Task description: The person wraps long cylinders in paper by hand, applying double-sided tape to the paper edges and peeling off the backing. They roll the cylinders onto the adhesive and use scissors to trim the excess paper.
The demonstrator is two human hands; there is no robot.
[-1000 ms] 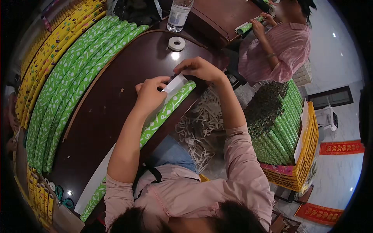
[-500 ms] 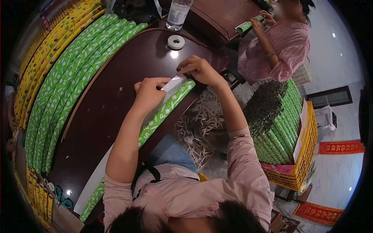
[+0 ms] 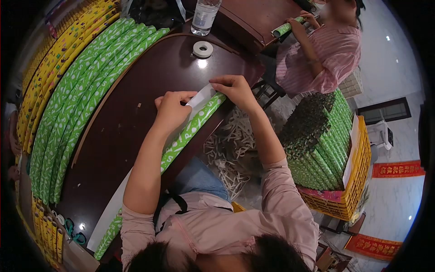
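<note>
A long roll of green wrapping paper (image 3: 195, 126) with white print lies slantwise along the table's near edge, its loose flap showing a white underside. My left hand (image 3: 173, 109) is closed, with thumb and forefinger pinching the flap near the upper part of the roll. At the roll's far end, my right hand (image 3: 233, 90) has its fingertips pressed together on the flap's corner. Part of the roll passes out of sight behind my left forearm. Beyond my hands, a white roll of tape (image 3: 202, 49) rests on the dark table (image 3: 131, 86).
Green rolls (image 3: 86, 97) and yellow rolls (image 3: 59, 59) line the left. A water bottle (image 3: 206, 17) stands at the back; scissors (image 3: 74, 231) lie lower left. Paper strips (image 3: 233, 140) fill the floor area beside a yellow crate (image 3: 358, 172) of green rolls. A co-worker (image 3: 312, 59) holds a roll.
My right hand has moved slightly down, and its fingers have straightened along the flap's corner. My left hand stays nearly in place. The co-worker's hands have shifted on their roll.
</note>
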